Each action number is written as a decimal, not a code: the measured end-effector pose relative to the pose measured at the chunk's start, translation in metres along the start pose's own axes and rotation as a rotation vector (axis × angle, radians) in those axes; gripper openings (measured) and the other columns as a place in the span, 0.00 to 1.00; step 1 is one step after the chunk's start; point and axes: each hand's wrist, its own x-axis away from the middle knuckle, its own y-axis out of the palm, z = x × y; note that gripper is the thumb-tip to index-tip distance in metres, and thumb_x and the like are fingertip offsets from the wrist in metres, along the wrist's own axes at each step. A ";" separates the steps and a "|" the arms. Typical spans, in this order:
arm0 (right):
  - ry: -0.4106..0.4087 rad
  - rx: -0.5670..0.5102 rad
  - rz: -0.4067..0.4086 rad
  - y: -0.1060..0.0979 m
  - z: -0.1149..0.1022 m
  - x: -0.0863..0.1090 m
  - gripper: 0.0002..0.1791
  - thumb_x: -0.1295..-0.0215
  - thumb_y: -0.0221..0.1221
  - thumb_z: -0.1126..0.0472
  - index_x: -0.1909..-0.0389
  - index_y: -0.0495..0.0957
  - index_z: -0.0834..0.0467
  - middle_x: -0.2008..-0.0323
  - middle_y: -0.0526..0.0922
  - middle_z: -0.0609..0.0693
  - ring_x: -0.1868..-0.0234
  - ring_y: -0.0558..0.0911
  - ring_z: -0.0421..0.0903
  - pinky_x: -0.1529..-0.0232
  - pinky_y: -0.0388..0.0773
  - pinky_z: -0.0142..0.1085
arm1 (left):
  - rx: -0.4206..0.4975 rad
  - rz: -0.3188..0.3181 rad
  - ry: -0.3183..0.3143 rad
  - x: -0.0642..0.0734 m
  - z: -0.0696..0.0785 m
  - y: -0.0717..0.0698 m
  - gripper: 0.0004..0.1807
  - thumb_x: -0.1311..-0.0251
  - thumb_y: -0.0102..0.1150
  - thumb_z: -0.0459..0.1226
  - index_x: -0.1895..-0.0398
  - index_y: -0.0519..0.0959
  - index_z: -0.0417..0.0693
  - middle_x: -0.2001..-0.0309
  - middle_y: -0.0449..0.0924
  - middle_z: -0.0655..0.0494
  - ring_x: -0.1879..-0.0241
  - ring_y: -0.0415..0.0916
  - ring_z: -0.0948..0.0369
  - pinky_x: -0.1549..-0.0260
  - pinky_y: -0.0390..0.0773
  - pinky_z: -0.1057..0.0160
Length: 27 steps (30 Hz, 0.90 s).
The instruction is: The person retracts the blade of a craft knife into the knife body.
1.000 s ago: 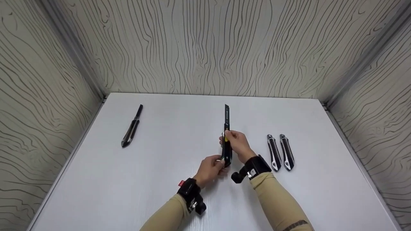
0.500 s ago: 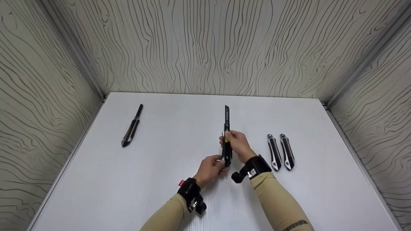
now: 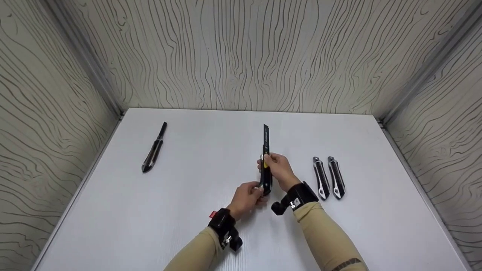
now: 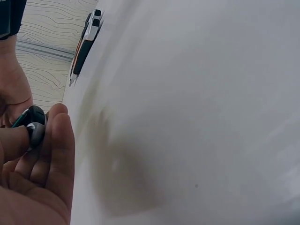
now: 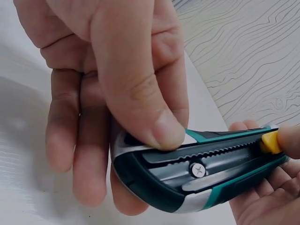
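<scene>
Holding a black, green and silver knife [image 3: 266, 177] in both hands over the middle of a white table [image 3: 180, 195]. Pinching the fat back end with the left hand [image 3: 246, 198] — clamped on it between thumb and fingers, just beside a small round screw [image 5: 198, 170]. Gripping the knife farther up with the right hand [image 3: 280, 170], clamped on it too, with the thumb touching the yellow button [image 5: 270, 142]. Pointing the long dark blade [image 3: 266, 135] away, toward the back wall [image 3: 226, 56] with the wavy lines. Also showing another knife [image 3: 152, 155] lying well apart on the left, slanted, with its blade out — and two more knives [image 3: 321, 178] lying side by side near the right hand. Wearing tan sleeves [image 3: 327, 233] and black wrist bands [image 3: 221, 223].
</scene>
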 end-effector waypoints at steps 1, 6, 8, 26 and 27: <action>-0.004 -0.003 -0.001 0.000 0.000 0.000 0.18 0.24 0.48 0.56 0.43 0.73 0.64 0.53 0.83 0.56 0.58 0.83 0.42 0.53 0.82 0.34 | 0.000 0.000 0.001 0.000 0.000 0.000 0.14 0.30 0.49 0.33 0.48 0.77 0.35 0.62 0.86 0.38 0.64 0.86 0.51 0.63 0.86 0.55; -0.003 -0.011 -0.010 0.000 -0.001 0.000 0.19 0.24 0.47 0.57 0.41 0.72 0.65 0.52 0.83 0.57 0.58 0.83 0.42 0.51 0.82 0.35 | -0.008 0.005 -0.006 0.000 0.000 -0.001 0.14 0.30 0.49 0.33 0.47 0.77 0.35 0.61 0.86 0.39 0.64 0.86 0.51 0.63 0.87 0.56; 0.005 -0.007 -0.013 0.001 -0.001 0.000 0.18 0.23 0.47 0.58 0.40 0.71 0.64 0.50 0.83 0.57 0.57 0.83 0.42 0.50 0.82 0.35 | -0.017 0.006 0.001 0.000 0.000 -0.001 0.14 0.30 0.49 0.33 0.48 0.77 0.35 0.62 0.86 0.39 0.64 0.86 0.51 0.63 0.87 0.55; -0.021 -0.062 -0.024 0.001 0.001 -0.002 0.18 0.24 0.47 0.61 0.40 0.70 0.68 0.52 0.83 0.60 0.60 0.83 0.41 0.53 0.83 0.34 | -0.008 0.021 0.013 0.000 0.000 0.000 0.13 0.31 0.50 0.32 0.50 0.77 0.33 0.62 0.85 0.36 0.65 0.86 0.51 0.64 0.87 0.55; -0.020 -0.063 -0.024 0.001 0.001 -0.002 0.19 0.24 0.47 0.61 0.40 0.70 0.68 0.52 0.83 0.59 0.60 0.83 0.41 0.53 0.83 0.34 | -0.008 0.021 0.015 0.000 0.000 0.000 0.13 0.31 0.50 0.32 0.50 0.77 0.33 0.62 0.85 0.36 0.65 0.86 0.51 0.64 0.87 0.55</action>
